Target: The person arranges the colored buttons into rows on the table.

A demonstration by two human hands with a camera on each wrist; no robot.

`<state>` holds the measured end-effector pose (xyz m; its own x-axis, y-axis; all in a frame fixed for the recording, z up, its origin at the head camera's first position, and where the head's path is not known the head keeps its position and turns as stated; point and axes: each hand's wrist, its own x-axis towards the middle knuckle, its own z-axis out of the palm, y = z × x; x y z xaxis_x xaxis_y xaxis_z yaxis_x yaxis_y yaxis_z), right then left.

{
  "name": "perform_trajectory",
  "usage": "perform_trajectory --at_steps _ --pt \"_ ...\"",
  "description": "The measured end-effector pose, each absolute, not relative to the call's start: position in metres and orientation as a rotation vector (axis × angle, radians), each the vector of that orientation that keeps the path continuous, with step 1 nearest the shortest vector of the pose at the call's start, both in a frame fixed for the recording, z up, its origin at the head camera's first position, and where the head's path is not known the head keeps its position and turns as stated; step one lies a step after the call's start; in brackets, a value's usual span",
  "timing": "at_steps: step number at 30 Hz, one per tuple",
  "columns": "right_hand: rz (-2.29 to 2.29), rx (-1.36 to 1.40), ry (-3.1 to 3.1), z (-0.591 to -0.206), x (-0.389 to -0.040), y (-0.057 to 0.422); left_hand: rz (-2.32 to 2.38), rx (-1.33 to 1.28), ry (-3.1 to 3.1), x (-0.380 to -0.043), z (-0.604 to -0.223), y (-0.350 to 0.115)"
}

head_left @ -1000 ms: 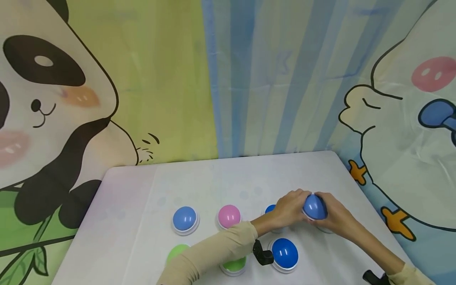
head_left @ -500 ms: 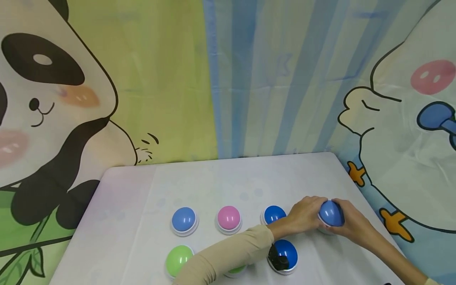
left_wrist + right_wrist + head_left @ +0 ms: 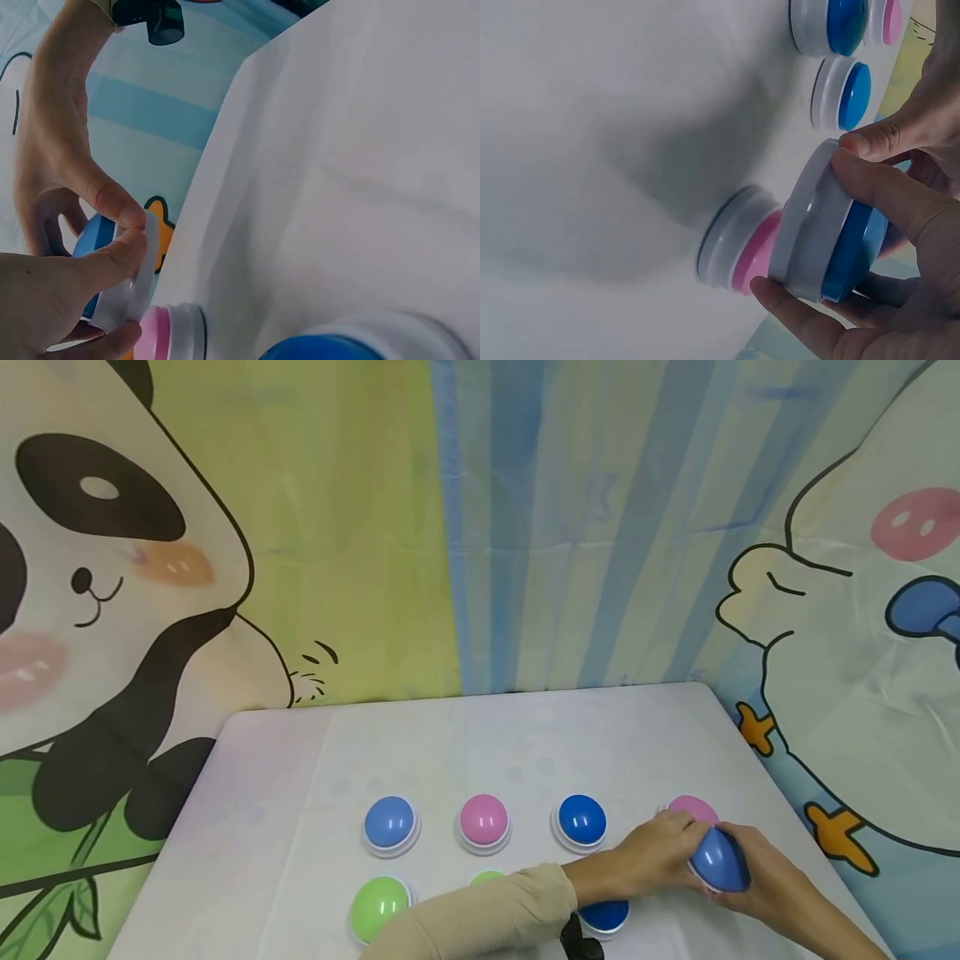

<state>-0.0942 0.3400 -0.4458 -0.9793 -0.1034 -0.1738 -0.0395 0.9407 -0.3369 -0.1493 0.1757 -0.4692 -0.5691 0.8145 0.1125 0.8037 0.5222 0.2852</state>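
Both hands hold a light blue dome button with a white base, lifted off the table and tilted. My left hand pinches its left side, thumb on the white rim. My right hand grips its right side; in the right wrist view the thumbs meet at the rim's top edge. A pink button stands just behind the held one, partly hidden by it and the left hand. Under my left wrist, a dark blue button is partly covered.
Along the back row on the white table stand a light blue button, a pink button and a dark blue button. In front are a green button and another green one, mostly behind my left sleeve.
Both hands carried the light blue button rightward, then toward me. The pink button behind it came into view, and my left forearm now covers more of the front row.
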Motion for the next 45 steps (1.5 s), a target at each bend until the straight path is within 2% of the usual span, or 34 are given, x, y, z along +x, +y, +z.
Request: perform_trajectory --at_steps 12,45 --pt "-0.442 -0.014 2.766 -0.456 -0.079 0.341 0.353 1.513 2.714 -0.129 -0.472 0.179" --pt "-0.463 0.079 2.659 -0.503 -0.071 0.355 0.065 1.385 2.667 -0.114 -0.508 0.207"
